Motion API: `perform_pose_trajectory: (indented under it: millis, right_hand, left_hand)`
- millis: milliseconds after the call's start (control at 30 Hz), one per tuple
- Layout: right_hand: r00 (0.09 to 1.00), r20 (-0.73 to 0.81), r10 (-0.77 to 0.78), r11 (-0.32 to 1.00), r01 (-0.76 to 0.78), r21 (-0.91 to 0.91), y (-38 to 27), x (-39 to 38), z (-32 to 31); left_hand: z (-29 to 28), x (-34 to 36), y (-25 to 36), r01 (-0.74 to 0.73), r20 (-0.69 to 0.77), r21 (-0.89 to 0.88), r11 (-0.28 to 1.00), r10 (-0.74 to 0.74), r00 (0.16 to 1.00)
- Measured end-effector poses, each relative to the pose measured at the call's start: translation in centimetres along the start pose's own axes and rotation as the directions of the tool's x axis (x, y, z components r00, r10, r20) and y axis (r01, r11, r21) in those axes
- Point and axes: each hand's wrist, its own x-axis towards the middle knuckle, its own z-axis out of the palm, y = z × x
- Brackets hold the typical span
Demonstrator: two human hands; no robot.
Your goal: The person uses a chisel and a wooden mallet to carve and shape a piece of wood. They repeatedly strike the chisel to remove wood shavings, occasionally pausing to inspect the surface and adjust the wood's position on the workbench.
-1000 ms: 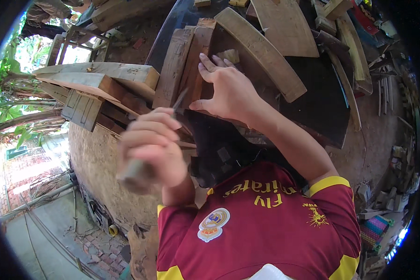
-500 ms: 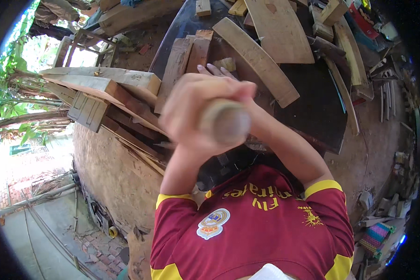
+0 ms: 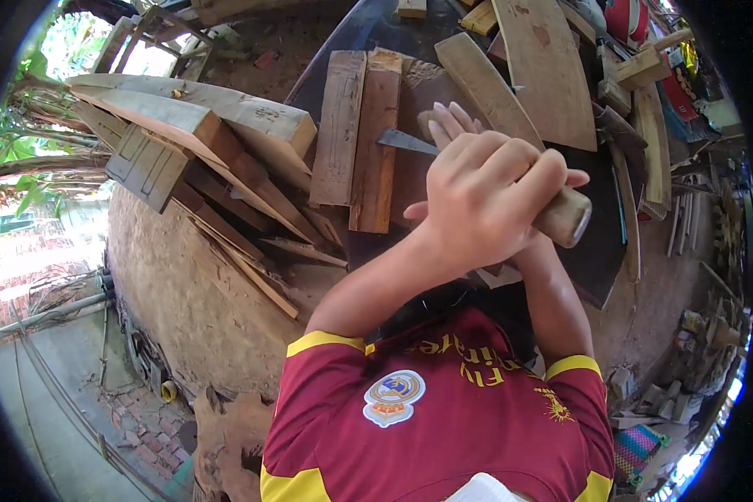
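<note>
My left hand is closed around the wooden handle of a chisel. Its flat metal blade points to the left, the tip over a reddish-brown wooden beam, and the handle's rounded end sticks out on the right. My right hand lies mostly hidden beneath the left one. Its fingers stretch out past the knuckles, beside a rounded piece of wood; the palm is out of sight. A paler wooden beam with pencil lines lies along the reddish one.
Broad planks and a curved board lie across the dark table. Long stacked timbers jut out at the left. A wooden mallet and more wood crowd the far right, and offcuts pile up at the lower right.
My left hand has swung to the right, and the chisel has tipped over so that its blade now shows. My right hand's fingers have also shifted right.
</note>
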Motion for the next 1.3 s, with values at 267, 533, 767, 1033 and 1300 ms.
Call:
perform_pose_trajectory:
  millis: [267,533,767,1033,1300]
  right_hand:
    - [1.000,0.026,-0.012,1.000,0.011,0.013,0.2,0.8,1.0]
    - [1.000,0.019,-0.003,1.000,0.002,0.007,0.0,1.3,0.8]
    - [1.000,0.005,0.007,1.000,-0.007,0.006,0.6,1.2,1.0]
    - [1.000,-0.011,0.009,1.000,-0.009,0.004,0.2,0.9,0.8]
    - [0.999,-0.026,0.039,0.999,-0.039,-0.011,-0.7,0.4,1.1]
  left_hand:
    - [-1.6,1.1,1.2,0.309,0.327,-0.023,0.951,-0.285,0.901]
    - [-2.9,0.8,-1.3,0.123,0.424,-0.009,0.992,-0.108,0.899]
    - [-2.0,0.4,-1.2,0.177,0.490,0.010,0.984,-0.159,0.857]
    - [-1.4,1.0,-1.9,0.159,0.373,0.072,0.985,-0.174,0.911]
    - [-1.0,1.6,-2.6,0.281,0.255,0.051,0.958,-0.285,0.924]
